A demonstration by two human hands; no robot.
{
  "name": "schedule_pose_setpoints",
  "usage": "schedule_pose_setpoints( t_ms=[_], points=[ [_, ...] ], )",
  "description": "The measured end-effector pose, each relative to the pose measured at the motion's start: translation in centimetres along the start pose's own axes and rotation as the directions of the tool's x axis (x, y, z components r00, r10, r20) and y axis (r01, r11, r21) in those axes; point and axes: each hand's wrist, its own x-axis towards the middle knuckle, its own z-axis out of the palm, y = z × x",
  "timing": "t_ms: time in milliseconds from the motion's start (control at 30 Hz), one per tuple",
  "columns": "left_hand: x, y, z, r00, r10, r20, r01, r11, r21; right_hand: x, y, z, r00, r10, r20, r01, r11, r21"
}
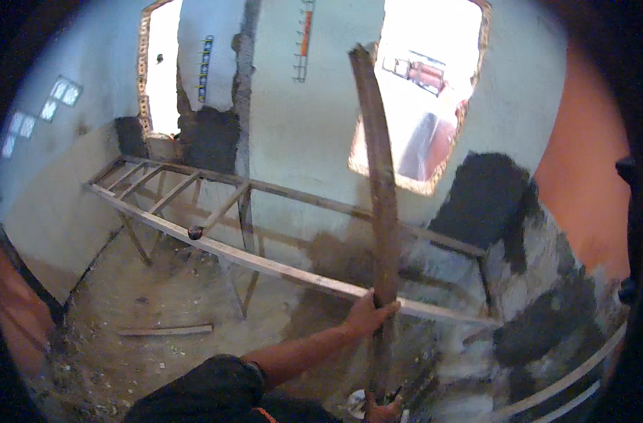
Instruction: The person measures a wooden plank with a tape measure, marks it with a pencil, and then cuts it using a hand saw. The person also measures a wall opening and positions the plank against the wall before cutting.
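Observation:
A long wooden board (383, 204) stands nearly upright in front of me, its top tilted slightly left and overlapping the window opening. My left hand (369, 314) is closed round its lower part, thumb across the near face. Lower down, at the bottom of the view, my right hand (383, 409) is closed at the board's lower end. A small dark item (397, 392) shows by its fingers, too blurred to name. Behind the board runs a long wooden frame (286, 270) with crosspieces and legs. On its front rail sits a small dark round object (195, 233).
A short wood strip (166, 330) lies on the debris-strewn floor at the left. Two rough-edged window openings (426, 106) break the pale wall. Pale long strips (561, 386) slant across the lower right, below dark patches on the wall.

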Motion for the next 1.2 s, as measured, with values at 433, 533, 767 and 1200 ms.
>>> schedule_pose_setpoints(
  t_ms=[433,533,767,1200],
  points=[
    [-3.3,5.4,0.4,0.983,-0.070,0.172,0.083,0.994,-0.073,-7.1,12.5,-3.6,0.443,0.740,0.506,-0.568,-0.205,0.797],
    [-4.7,5.8,0.4,0.990,-0.006,0.140,0.024,0.991,-0.129,-6.1,15.9,-1.5,0.628,0.699,0.343,-0.395,-0.095,0.914],
    [-3.0,4.1,-5.0,0.999,-0.049,-0.006,0.048,0.994,-0.099,-7.0,17.2,1.3,0.581,0.657,0.480,-0.407,-0.277,0.871],
    [2.3,-2.9,-26.9,0.981,-0.179,-0.072,0.124,0.869,-0.478,-11.6,-4.0,7.3,0.665,0.744,0.061,-0.228,0.125,0.966]
  ],
)
